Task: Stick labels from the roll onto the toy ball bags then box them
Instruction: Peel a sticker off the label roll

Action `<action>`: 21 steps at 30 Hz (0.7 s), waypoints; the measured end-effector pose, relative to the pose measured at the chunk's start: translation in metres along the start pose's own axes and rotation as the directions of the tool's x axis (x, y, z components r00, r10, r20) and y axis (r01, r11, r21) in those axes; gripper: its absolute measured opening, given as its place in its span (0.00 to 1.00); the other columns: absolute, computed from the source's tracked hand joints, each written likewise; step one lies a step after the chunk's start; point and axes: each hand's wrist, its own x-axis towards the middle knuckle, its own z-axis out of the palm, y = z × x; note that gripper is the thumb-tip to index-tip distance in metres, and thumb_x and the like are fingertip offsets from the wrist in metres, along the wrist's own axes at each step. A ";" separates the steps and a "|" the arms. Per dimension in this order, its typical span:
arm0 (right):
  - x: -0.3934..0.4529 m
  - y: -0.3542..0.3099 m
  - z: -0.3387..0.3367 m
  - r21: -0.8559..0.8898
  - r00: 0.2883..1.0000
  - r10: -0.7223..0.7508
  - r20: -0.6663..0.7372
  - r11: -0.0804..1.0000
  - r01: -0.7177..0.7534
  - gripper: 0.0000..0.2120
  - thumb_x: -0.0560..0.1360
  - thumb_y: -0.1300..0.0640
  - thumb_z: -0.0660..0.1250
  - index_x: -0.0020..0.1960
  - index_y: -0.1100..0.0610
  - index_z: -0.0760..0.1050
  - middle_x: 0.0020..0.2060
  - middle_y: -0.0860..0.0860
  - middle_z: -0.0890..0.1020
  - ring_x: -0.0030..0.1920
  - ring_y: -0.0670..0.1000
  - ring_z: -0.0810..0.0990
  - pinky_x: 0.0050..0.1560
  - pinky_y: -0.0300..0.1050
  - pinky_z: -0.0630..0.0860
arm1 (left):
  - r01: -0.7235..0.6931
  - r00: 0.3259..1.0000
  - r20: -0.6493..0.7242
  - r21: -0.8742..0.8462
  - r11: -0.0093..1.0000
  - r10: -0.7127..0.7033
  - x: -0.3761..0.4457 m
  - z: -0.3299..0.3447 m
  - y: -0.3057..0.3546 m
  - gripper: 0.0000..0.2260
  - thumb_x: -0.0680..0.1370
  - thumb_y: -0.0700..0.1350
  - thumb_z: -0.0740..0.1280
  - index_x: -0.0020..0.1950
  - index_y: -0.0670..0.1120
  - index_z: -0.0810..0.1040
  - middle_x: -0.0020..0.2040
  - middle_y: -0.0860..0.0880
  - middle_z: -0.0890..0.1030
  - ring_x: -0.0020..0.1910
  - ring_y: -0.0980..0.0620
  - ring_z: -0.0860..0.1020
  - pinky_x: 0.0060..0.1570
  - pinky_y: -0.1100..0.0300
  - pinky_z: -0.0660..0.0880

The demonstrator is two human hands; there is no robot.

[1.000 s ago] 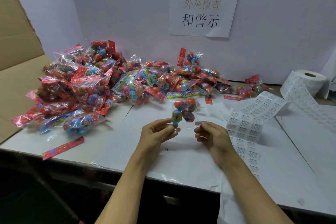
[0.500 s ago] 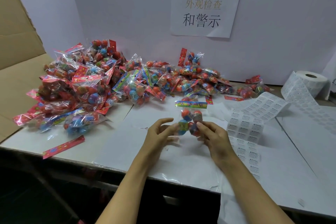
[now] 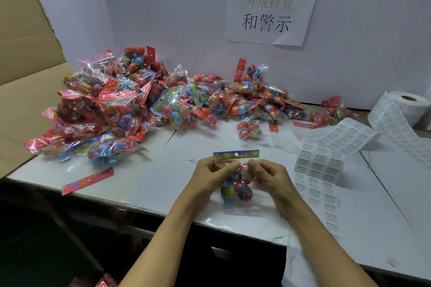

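While the pile of bags (image 3: 130, 109) lies far left, the left hand (image 3: 211, 176) and right hand (image 3: 270, 177) pinch one toy ball bag (image 3: 238, 184) just below its header with curled fingers, above the near table (image 3: 163, 184); a label seems trapped underneath.

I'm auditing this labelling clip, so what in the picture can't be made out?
Head view:
- Whether a label is on the clear toy ball bag: both hands, left and right, cover it.
- Print on the white label strip: too small.
- White label roll: cut off at the right edge.
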 end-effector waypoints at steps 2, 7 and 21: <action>0.000 0.001 0.000 -0.043 1.000 -0.012 0.020 0.999 0.013 0.15 0.74 0.42 0.73 0.43 0.55 0.85 0.36 0.54 0.85 0.38 0.48 0.82 0.41 0.40 0.78 | -0.004 1.000 0.013 0.044 0.999 0.004 -0.002 0.000 0.002 0.13 0.77 0.50 0.75 0.58 0.44 0.86 0.51 0.41 0.87 0.53 0.42 0.86 0.56 0.50 0.83; 0.002 0.002 -0.003 0.025 0.998 0.016 -0.063 1.000 -0.015 0.15 0.68 0.44 0.75 0.42 0.56 0.85 0.35 0.55 0.85 0.36 0.49 0.81 0.39 0.41 0.77 | 0.008 1.000 0.009 0.097 0.995 -0.009 -0.002 0.000 0.005 0.08 0.78 0.52 0.74 0.49 0.47 0.87 0.46 0.44 0.87 0.45 0.51 0.85 0.45 0.59 0.81; 0.002 0.004 -0.001 -0.069 0.996 0.020 -0.084 0.997 -0.026 0.10 0.76 0.50 0.72 0.39 0.55 0.85 0.36 0.55 0.85 0.36 0.48 0.82 0.38 0.40 0.79 | 0.065 0.997 -0.052 0.029 0.997 -0.063 0.001 0.004 0.002 0.05 0.78 0.40 0.73 0.42 0.45 0.84 0.41 0.44 0.84 0.44 0.46 0.81 0.52 0.44 0.77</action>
